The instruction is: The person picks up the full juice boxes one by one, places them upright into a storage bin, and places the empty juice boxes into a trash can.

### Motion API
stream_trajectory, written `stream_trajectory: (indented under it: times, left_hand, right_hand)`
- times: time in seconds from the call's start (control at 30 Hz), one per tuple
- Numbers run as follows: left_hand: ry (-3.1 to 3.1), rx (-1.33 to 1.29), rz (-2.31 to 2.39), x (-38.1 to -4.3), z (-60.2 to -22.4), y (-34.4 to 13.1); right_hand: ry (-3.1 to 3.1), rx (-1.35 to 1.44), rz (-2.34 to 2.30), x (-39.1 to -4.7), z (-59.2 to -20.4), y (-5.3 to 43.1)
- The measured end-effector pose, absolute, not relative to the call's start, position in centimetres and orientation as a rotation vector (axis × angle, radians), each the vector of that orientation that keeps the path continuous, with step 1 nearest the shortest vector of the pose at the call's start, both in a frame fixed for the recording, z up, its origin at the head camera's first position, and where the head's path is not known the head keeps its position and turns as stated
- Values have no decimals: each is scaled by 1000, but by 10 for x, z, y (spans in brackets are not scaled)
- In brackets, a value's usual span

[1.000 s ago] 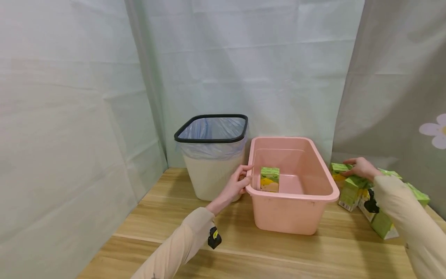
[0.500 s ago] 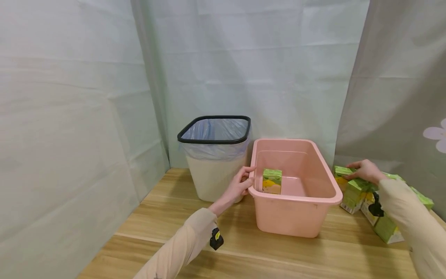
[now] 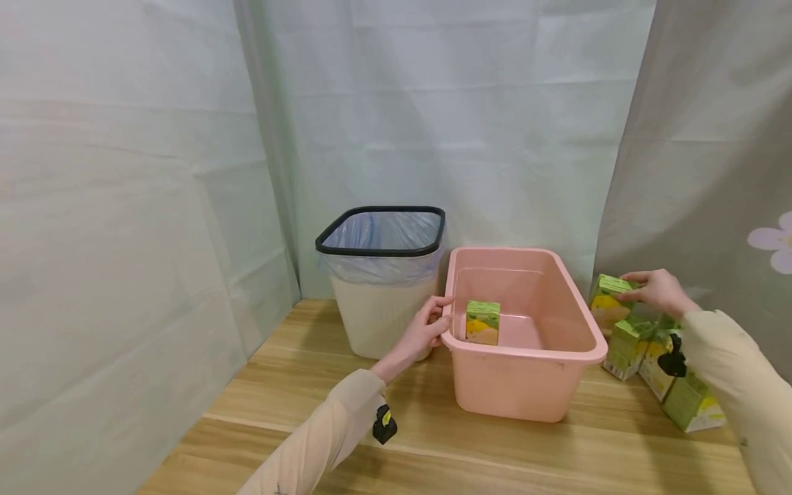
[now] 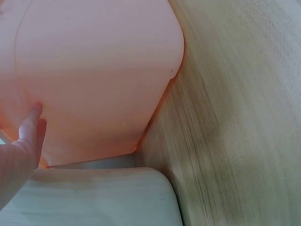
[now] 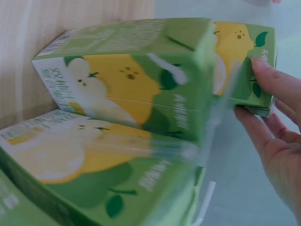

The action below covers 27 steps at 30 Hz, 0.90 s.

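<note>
Green carton [image 3: 608, 309] in right hand [image 3: 661, 291], left hand [image 3: 423, 330] gripping tub [image 3: 510, 385]

At least five green cartons [image 3: 625, 350] are counted: one is seen inside the pink tub [image 3: 513, 381], one is pinched by the right hand [image 3: 662, 292], and three are seen on the table [image 3: 266, 385] to the right. Whether more are hidden behind the right sleeve [image 3: 736, 378] cannot be told. Of tubs, one is seen; of waste bins [image 3: 383, 313], likewise one, fitted with one liner [image 3: 396, 272] and one black rim [image 3: 380, 252]. Two hands are shown, the left hand [image 3: 424, 330] included; two sleeves and two black wrist devices [image 3: 383, 426] are counted. One flower [image 3: 775, 240] is seen.
</note>
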<state>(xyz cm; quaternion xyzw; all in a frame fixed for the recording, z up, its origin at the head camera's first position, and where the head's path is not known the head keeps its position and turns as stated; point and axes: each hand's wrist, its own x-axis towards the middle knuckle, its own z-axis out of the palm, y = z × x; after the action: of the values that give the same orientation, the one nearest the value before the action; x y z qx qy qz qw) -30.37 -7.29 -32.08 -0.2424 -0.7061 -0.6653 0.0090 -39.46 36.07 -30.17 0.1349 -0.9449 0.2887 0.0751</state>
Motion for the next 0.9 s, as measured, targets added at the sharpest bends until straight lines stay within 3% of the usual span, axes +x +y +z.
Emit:
stream_trajectory:
  times: [0.9]
  left_hand:
    - [-2087,-775,-2218,-321,-340,-71]
  right_hand:
    - [-2673,334,938,-361,-228,354]
